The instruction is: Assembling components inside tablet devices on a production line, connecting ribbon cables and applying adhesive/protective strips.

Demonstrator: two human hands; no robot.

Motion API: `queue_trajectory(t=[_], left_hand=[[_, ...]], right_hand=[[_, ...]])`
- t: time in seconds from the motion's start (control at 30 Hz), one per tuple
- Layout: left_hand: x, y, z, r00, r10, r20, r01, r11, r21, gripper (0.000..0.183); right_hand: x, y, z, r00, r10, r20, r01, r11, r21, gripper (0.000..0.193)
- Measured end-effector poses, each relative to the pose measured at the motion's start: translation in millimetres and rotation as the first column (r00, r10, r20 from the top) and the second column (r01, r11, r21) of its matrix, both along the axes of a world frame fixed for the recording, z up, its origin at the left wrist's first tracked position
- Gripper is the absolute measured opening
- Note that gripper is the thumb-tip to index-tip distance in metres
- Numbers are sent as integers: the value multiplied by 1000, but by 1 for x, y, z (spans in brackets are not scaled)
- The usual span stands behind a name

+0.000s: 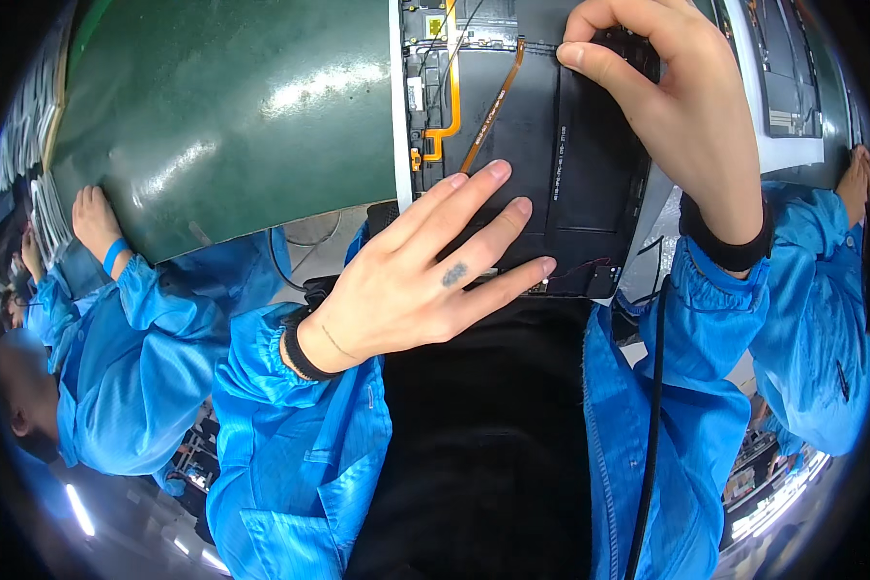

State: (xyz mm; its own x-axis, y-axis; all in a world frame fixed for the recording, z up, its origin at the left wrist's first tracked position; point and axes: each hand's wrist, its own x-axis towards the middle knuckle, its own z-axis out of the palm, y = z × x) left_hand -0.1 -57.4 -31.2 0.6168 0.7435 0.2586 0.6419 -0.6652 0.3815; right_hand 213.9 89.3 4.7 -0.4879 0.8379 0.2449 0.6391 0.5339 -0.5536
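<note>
In front of me lies an opened tablet-like device (601, 164) with its black inner side up. My left hand (430, 266) rests over its lower left part, fingers spread, fingertips touching the black surface. A thin brown-orange flex cable (496, 111) runs slantwise from the upper board down to the left fingertips. Another, yellow-orange flex cable (455, 92) bends along the device's left side. At the upper right my right hand (681, 87) pinches thumb and index finger together beside thin dark wires; what is between the fingertips cannot be made out.
A green mat (222, 126) covers the table on the left. Another opened device (783, 77) lies at the far right on a white sheet (788, 153). People in blue smocks work on both sides; one person's hand (97, 224) is at the mat's left edge. A black cord (655, 406) hangs along my right side.
</note>
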Motion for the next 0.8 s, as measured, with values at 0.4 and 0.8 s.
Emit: queue_trajectory(t=[0.4, 0.8], left_hand=[[1, 0, -7, 995, -35, 96, 52, 980, -191, 47], [7, 2, -3, 999, 6, 52, 0, 994, -109, 50]], right_hand=[[6, -12, -10, 997, -10, -77, 11, 1000, 4, 11], [8, -10, 3, 998, -10, -66, 7, 999, -40, 11]])
